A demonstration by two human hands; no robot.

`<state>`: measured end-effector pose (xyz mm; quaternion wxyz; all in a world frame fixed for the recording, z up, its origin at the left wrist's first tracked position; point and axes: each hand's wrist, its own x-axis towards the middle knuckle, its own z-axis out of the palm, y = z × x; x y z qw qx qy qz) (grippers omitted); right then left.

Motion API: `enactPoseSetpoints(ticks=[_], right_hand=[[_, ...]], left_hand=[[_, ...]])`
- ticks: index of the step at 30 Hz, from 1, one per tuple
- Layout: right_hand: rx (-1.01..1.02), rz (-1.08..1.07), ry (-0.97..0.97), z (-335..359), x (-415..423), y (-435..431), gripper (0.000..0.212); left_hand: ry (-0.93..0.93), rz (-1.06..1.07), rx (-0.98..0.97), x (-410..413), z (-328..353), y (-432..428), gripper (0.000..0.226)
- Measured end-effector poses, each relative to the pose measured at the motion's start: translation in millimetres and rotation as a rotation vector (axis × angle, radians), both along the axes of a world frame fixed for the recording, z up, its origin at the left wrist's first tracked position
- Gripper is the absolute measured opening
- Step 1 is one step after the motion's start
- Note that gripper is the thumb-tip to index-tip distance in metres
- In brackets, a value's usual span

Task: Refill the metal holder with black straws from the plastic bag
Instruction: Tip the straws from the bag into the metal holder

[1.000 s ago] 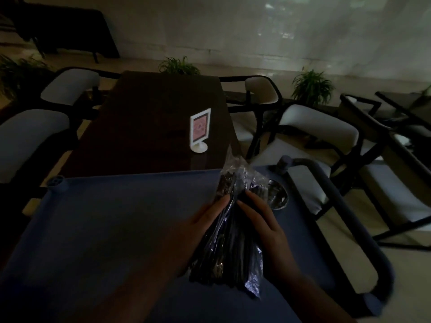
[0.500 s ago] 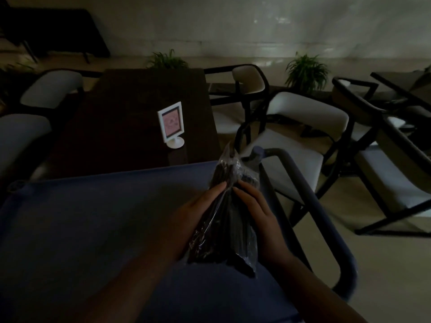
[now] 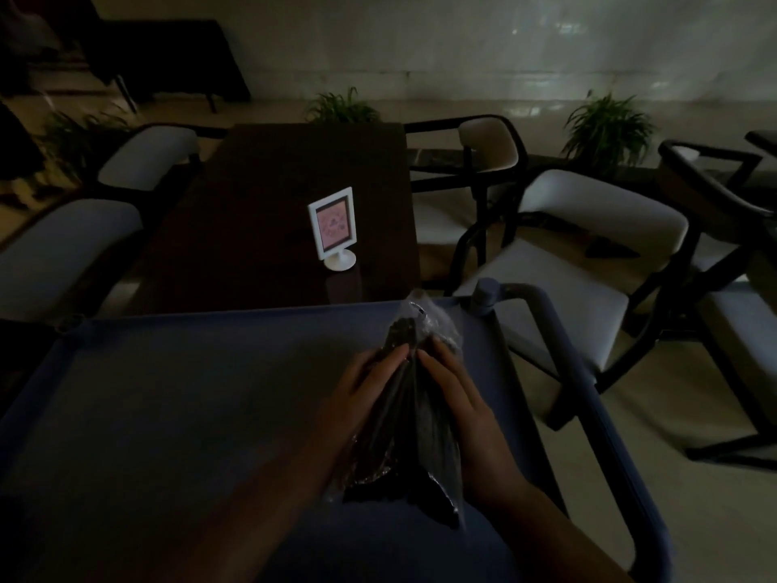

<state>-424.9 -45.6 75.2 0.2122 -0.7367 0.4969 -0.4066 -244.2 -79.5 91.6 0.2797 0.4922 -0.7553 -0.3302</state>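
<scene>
A clear plastic bag of black straws (image 3: 414, 418) is held over the blue cart top (image 3: 189, 414), its open crinkled end pointing away from me. My left hand (image 3: 366, 393) grips the bag's left side and my right hand (image 3: 456, 397) grips its right side, fingertips close together near the upper part. The metal holder is not visible in this dim view; the bag and my hands cover the spot where it stood.
The cart's dark handle (image 3: 588, 393) runs along its right edge. Beyond the cart stands a dark wooden table (image 3: 273, 212) with a white framed sign (image 3: 332, 227). Cushioned chairs (image 3: 588, 229) flank the table, and potted plants (image 3: 609, 128) line the wall.
The view has swung, shifting the table and sign. The metal holder seen beside the bag a second ago is out of sight. Both hands have kept their hold on the bag.
</scene>
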Motion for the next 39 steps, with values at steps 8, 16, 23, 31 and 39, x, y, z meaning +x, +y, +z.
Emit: enactPoseSetpoints(ticks=[8, 16, 23, 31, 39], right_hand=[[0.071, -0.063, -0.079, -2, 6, -15, 0.053], [0.137, -0.118, -0.133, 1, 4, -15, 0.050], [0.137, -0.203, 0.183, 4, 6, -7, 0.070], [0.125, -0.208, 0.064, 5, 3, -9, 0.047], [0.149, -0.111, 0.099, 16, -7, -15, 0.055]], left_hand=[[0.070, -0.044, 0.098, -1, -14, -29, 0.024], [-0.047, -0.207, -0.039, 4, -24, -37, 0.053], [0.010, -0.250, 0.069, 5, -37, -39, 0.047], [-0.070, -0.295, -0.095, 9, -16, -37, 0.058], [-0.028, -0.266, -0.175, 6, -11, -42, 0.050]])
